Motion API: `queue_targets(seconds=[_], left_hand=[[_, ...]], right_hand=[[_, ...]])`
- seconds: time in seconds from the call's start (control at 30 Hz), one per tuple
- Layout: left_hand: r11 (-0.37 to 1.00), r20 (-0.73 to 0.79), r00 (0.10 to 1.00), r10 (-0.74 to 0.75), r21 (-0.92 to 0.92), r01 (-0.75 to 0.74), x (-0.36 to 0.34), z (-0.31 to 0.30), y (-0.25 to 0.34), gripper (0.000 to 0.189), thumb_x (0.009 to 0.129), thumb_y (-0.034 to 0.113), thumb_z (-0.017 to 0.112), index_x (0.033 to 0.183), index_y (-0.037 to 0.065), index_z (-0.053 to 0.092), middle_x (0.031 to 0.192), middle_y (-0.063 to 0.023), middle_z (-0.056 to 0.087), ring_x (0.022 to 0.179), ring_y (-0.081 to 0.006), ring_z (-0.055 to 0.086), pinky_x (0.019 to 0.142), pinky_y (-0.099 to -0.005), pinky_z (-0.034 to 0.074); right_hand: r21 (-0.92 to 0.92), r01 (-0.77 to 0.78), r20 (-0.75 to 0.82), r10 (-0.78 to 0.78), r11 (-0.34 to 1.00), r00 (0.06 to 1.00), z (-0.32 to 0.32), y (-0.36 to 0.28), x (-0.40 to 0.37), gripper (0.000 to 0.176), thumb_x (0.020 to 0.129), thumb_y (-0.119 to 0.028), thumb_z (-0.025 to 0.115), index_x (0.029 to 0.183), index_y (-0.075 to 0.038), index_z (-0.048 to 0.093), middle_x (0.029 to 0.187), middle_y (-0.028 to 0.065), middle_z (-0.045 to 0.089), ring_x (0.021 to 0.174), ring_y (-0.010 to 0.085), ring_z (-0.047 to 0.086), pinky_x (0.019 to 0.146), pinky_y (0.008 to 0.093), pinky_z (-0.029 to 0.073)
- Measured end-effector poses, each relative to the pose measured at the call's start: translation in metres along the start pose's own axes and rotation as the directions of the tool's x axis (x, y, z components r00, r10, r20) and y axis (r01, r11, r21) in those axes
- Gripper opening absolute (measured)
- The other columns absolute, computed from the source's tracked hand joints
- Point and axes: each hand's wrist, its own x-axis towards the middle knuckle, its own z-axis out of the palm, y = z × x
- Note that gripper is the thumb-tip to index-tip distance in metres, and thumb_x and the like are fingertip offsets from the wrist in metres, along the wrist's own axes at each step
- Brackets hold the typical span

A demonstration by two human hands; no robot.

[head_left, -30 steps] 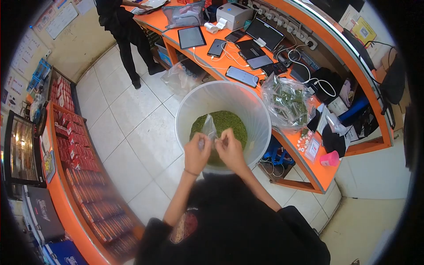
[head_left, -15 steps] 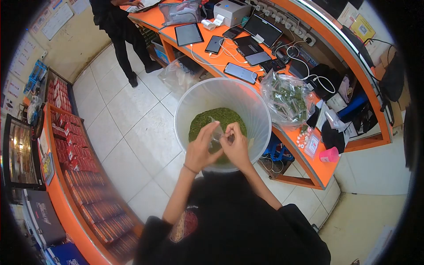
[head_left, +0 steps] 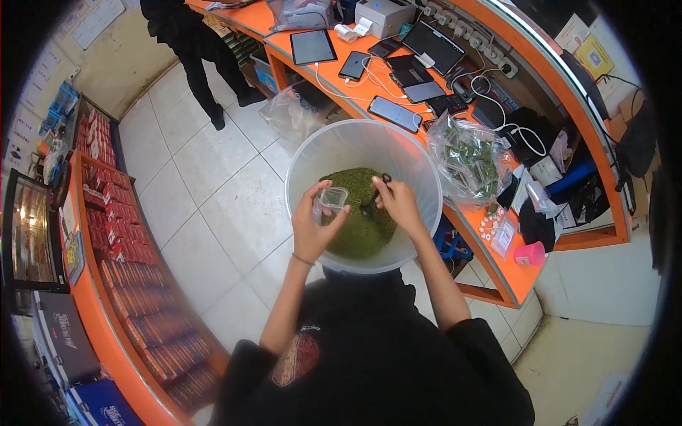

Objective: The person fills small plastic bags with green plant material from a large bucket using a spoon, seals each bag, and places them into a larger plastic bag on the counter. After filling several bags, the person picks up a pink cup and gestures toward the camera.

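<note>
My left hand [head_left: 312, 226] grips a small clear plastic bag [head_left: 333, 198] by its sides, its mouth spread open. In my right hand [head_left: 395, 202] is a black scoop [head_left: 368, 209], its lower end down at the green material. Both hands are over a large translucent tub [head_left: 293, 170], which holds finely chopped green material [head_left: 361, 240]. A larger clear bag [head_left: 469, 157] with small filled packets lies to the right of the tub on the orange counter [head_left: 522, 278].
Phones, a tablet [head_left: 312, 47] and cables lie on the counter, beside a white printer [head_left: 383, 17]. A pink cup [head_left: 529, 253] stands near its corner. Another person [head_left: 199, 64] stands at upper left. Shelves of red packets [head_left: 121, 213] line the left.
My hands have moved apart. The small bag's mouth is now spread in my left hand, and my right hand has let go of it and taken hold of the black scoop.
</note>
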Motion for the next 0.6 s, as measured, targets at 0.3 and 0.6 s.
queue_targets(seconds=[0.3,0.6], left_hand=[[0.999,-0.06,0.997,-0.043,0.021,0.044,0.002,-0.003,0.001,0.07,0.073,0.013,0.083,0.133,0.002,0.049,0.128,-0.0105,0.058,0.071,-0.0084,0.052,0.068,-0.0232,0.047],[0.963,-0.18,0.975,-0.13,-0.257,0.082,0.004,-0.006,-0.01,0.073,0.075,0.006,0.081,0.137,0.001,0.043,0.138,-0.0122,0.04,0.079,-0.0097,0.051,0.073,-0.0248,0.047]], right_hand=[[-0.06,0.406,0.353,-0.361,0.912,0.863,0.11,0.033,-0.006,0.028,0.09,-0.024,0.057,0.089,0.003,0.064,0.077,0.0272,0.063,0.075,0.0411,0.066,0.067,0.0451,0.051],[0.553,-0.378,0.444,0.122,0.742,0.888,0.007,0.031,0.006,0.04,0.104,-0.034,0.044,0.101,0.002,0.059,0.1,0.0168,0.068,0.08,0.0199,0.067,0.074,0.0296,0.055]])
